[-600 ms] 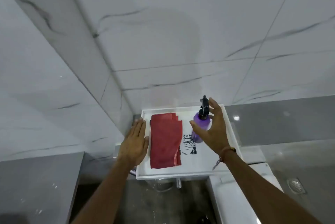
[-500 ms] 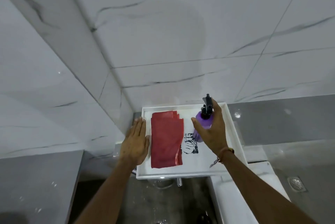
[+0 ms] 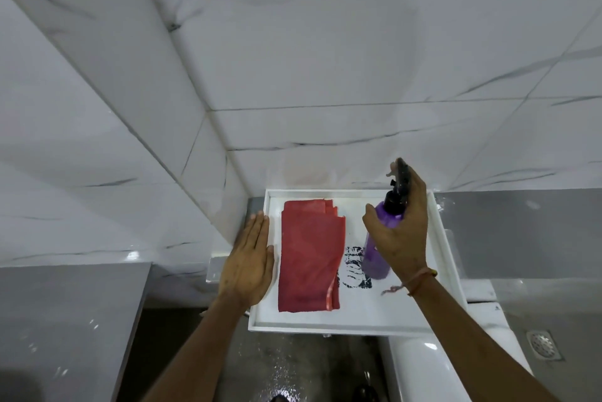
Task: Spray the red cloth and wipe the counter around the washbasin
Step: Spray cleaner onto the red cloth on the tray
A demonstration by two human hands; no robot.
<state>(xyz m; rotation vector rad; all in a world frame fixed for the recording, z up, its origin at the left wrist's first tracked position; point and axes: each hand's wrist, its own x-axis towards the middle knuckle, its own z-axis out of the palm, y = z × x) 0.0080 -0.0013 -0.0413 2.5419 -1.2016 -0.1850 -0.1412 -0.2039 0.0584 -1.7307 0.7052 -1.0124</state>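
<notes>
White marble-veined wall tiles (image 3: pixel 325 43) framed a corner, and a white tray (image 3: pixel 325 325) sat there with the cleaning kit on it.

The red cloth (image 3: pixel 308 258) lay folded flat on the tray's left half, untouched — the left hand (image 3: pixel 247 263) rested open, fingers straight, over the tray's left rim just beside it. The right hand (image 3: pixel 402 232) was wrapped round the purple spray bottle (image 3: pixel 378 255), which looked lifted and tilted, though whether its base had cleared the tray was hard to tell. The step in hand was taking up the sprayer — next the black nozzle (image 3: pixel 400 185) would probably need turning toward the cloth and a finger on the trigger.
</notes>
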